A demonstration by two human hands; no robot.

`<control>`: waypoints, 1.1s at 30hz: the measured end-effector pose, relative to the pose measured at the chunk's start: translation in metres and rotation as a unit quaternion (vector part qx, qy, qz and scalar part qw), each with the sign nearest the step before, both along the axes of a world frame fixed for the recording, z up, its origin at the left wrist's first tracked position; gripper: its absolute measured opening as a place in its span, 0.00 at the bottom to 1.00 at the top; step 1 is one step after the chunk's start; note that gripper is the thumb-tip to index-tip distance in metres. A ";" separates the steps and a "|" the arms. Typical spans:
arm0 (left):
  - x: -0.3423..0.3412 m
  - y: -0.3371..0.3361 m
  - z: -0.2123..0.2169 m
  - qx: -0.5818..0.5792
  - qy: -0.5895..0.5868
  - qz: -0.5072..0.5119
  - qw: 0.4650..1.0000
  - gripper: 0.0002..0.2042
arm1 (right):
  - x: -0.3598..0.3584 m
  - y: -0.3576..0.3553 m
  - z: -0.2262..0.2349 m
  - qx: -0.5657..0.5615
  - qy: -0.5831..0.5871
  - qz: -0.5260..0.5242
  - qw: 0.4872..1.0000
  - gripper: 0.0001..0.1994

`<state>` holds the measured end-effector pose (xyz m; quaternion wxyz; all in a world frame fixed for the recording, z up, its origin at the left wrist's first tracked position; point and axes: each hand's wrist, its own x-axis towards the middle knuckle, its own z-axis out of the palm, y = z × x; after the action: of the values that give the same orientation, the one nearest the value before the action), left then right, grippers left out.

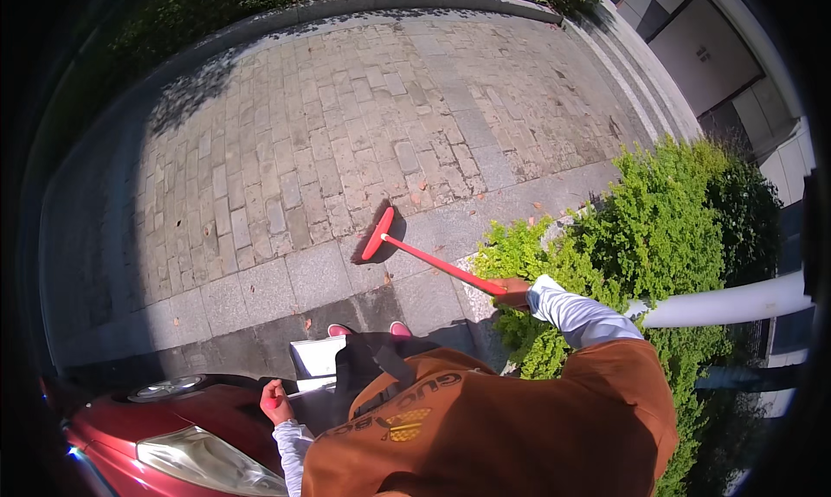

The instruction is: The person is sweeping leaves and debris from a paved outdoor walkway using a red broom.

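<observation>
My right hand is wrapped round the red stick of a broom. The stick runs forward and left, and the red broom head with its dark bristles rests on the paving where the stone slabs meet the bricks. Low on the left, my left hand is closed, with the red end of a handle showing in its fist. Just beside it is a pale, box-like dustpan, partly hidden by my clothing. The link between handle and dustpan is hard to see.
A red car stands close on my left. Green bushes and a white pipe are at my right. Dry leaves lie scattered on the brick paving. My pink shoes show below. Steps lead toward a door at far right.
</observation>
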<state>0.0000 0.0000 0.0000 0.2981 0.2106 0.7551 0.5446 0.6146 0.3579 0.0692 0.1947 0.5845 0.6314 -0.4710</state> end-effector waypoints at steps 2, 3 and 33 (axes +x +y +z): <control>-0.043 0.023 0.014 -0.019 0.021 0.016 0.999 0.04 | -0.051 -0.036 -0.002 -0.059 0.079 -0.110 0.989 0.41; -0.026 0.059 -0.010 -0.004 -0.021 -0.003 1.000 0.05 | -0.035 -0.012 0.012 -0.098 0.112 -0.128 0.981 0.41; -0.086 0.514 -0.069 -0.321 -0.067 -0.196 0.924 0.33 | -0.155 0.211 0.092 0.019 0.190 -0.213 0.958 0.42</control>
<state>-0.0859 0.5136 -0.0693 0.5005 0.2099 0.8114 0.2169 0.4601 0.5692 0.1614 -0.0448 0.6090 0.5260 -0.5920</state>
